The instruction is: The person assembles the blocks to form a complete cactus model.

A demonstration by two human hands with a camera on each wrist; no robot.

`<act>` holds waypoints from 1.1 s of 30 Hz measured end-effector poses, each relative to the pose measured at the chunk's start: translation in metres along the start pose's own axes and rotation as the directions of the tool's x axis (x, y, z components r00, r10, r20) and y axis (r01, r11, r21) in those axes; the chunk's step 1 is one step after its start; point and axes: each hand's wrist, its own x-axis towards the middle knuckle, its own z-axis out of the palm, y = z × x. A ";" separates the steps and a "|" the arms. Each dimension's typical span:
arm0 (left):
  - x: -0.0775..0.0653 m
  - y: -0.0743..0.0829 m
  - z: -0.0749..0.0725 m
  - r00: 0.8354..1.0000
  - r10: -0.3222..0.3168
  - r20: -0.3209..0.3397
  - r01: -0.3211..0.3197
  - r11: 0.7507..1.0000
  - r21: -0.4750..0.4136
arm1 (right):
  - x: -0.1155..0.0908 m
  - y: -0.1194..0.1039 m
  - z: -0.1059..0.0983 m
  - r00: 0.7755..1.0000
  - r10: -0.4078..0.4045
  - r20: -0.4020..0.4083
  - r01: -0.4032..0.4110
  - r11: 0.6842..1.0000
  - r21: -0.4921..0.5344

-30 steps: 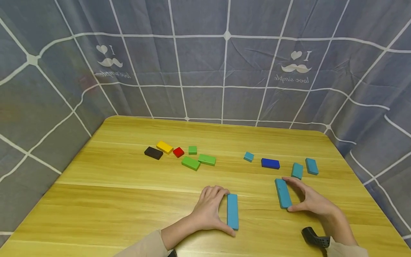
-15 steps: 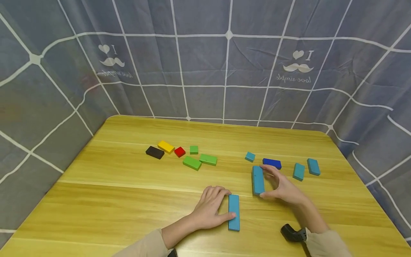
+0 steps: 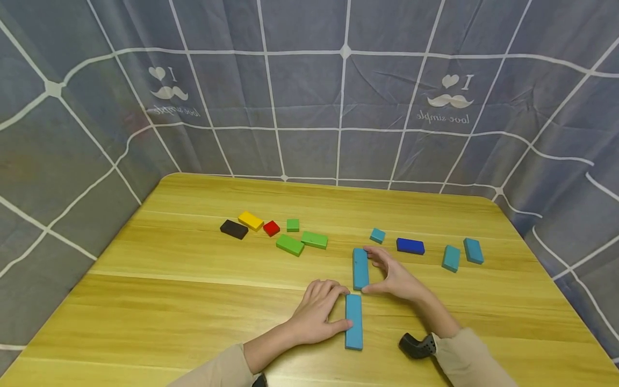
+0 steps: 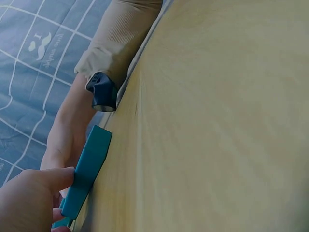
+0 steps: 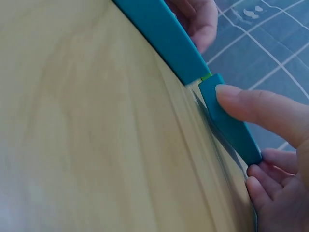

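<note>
Two long light-blue blocks stand nearly end to end at the table's middle in the head view. The nearer light-blue block (image 3: pixel 355 334) is held by my left hand (image 3: pixel 316 317), thumb on its face and fingers at its far end. My right hand (image 3: pixel 394 278) pinches the farther light-blue block (image 3: pixel 360 270) between thumb and fingertips at its two ends. Only a narrow gap separates the blocks, the farther one set slightly right. In the right wrist view, its thumb (image 5: pixel 241 100) lies on the block's end, which shows tilted over the wood with a shadow beneath.
Beyond my left hand lie a black block (image 3: pixel 234 229), a yellow block (image 3: pixel 251 221), a red block (image 3: pixel 272 228) and several green blocks (image 3: pixel 290 245). Toward the right are a dark-blue block (image 3: pixel 410 246), a small blue block (image 3: pixel 378 235) and teal blocks (image 3: pixel 451 258). A curtain (image 3: pixel 309 107) encloses the table.
My right hand has carried its light-blue block left from the right side to just beyond the other. My left thumb has moved from the near end onto the block's face.
</note>
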 end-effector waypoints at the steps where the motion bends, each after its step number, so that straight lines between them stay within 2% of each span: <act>1: 0.000 0.000 0.000 1.000 0.002 -0.003 -0.002 1.000 0.001 | 0.001 0.000 0.001 1.000 0.001 0.000 -0.001 1.000 -0.008; 14: 0.001 0.002 -0.001 0.999 0.018 -0.030 -0.018 1.000 0.007 | 0.006 -0.008 0.011 1.000 0.018 -0.009 -0.019 0.995 -0.102; 23: 0.002 0.002 -0.001 0.999 0.008 -0.035 -0.008 1.000 -0.003 | 0.007 -0.007 0.009 1.000 0.022 0.003 -0.021 0.993 -0.114; 33: 0.004 0.003 0.001 0.993 -0.016 -0.115 0.013 0.999 -0.029 | 0.007 -0.005 0.011 1.000 -0.008 -0.015 0.006 0.992 -0.129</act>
